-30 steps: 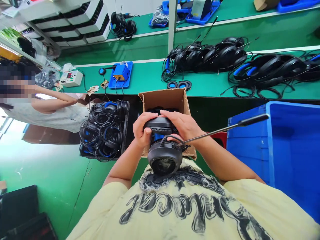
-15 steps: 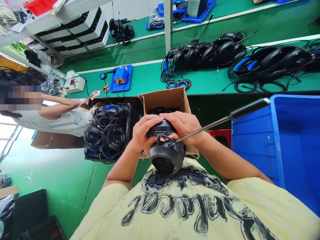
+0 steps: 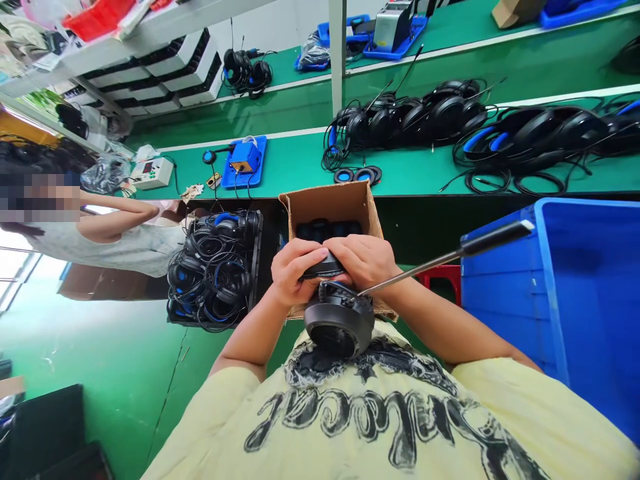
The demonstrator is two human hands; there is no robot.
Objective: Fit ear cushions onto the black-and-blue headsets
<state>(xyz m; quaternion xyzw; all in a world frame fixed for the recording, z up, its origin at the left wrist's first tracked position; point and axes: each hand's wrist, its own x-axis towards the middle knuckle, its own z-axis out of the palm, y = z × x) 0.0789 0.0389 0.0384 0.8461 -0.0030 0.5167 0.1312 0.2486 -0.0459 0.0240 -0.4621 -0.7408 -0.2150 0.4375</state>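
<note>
A black headset is in front of my chest, over a cardboard box. Its microphone boom sticks out to the right, past my right forearm. My left hand grips the left side of the upper ear cup, fingers bent over it. From the other side, my right hand is closed on the same ear cup, and the two thumbs nearly meet on top. The lower ear cup hangs against my shirt. Inside the box lie dark round ear pads.
Left of the box stands a black crate of headsets, with a seated person beyond it. To the right are a blue bin and a red stool. More headsets and loose ear pads lie on the green bench.
Both hands and the headset have come slightly lower and to the right in view. My fingers have shifted over the upper ear cup, which shows less. The view has tilted a little.
</note>
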